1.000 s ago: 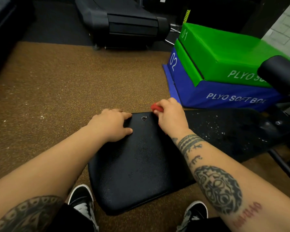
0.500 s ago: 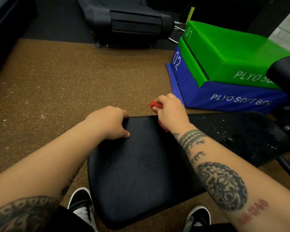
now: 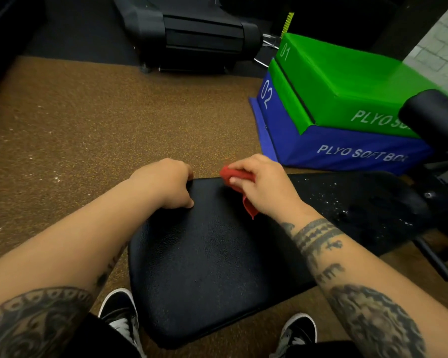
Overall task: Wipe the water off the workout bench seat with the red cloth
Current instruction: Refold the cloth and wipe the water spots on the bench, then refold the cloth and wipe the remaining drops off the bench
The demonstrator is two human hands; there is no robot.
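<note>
The black padded bench seat (image 3: 212, 267) fills the middle of the view, between my two shoes. My right hand (image 3: 267, 187) is shut on the bunched red cloth (image 3: 233, 175) and presses it on the seat's far edge; a red corner hangs out under the palm. My left hand (image 3: 166, 183) grips the seat's far left corner, fingers curled over the rim. Water droplets speckle the long back pad (image 3: 352, 202) to the right.
Stacked green (image 3: 347, 81) and blue (image 3: 321, 151) soft plyo boxes stand at the right rear. A black treadmill (image 3: 192, 34) lies beyond the brown rubber floor (image 3: 88, 125). A black roller pad (image 3: 435, 115) and bench frame (image 3: 435, 262) sit at the right edge.
My right hand has slid the red cloth leftward along the seat's far edge, over the spot where a small water mark showed. More of the cloth now shows. My left hand keeps its grip.
</note>
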